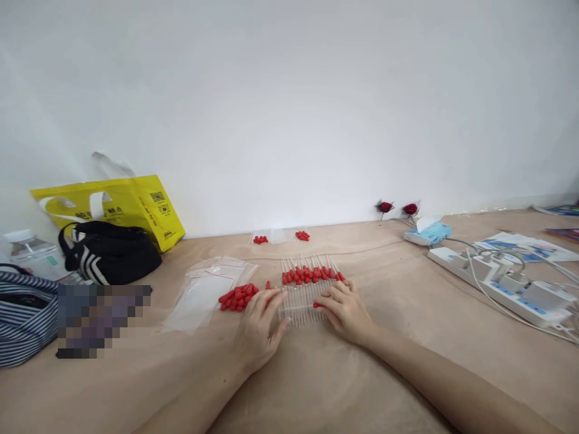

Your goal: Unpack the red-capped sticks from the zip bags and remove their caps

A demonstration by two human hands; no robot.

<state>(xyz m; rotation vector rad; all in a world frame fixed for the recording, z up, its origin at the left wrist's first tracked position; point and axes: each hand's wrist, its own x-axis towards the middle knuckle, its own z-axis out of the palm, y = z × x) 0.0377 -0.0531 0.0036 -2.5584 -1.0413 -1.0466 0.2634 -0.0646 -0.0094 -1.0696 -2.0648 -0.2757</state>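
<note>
A row of thin clear sticks lies on the brown tabletop, with small red bulb-shaped pieces lined up across the row. My right hand rests over the right side of the row, its thumb and fingers closed on a red bulb-shaped piece. At the left edge of the sticks is my left hand, thumb and fingers apart. Just beyond its knuckles sits a loose pile of the same red pieces. Clear zip bags lie flat to the left of that pile.
Small bags with red pieces lie by the wall. On the left are a yellow bag, a black pouch, a bottle and a striped bag. A power strip with cables, a blue tissue pack and two dark red roses occupy the right.
</note>
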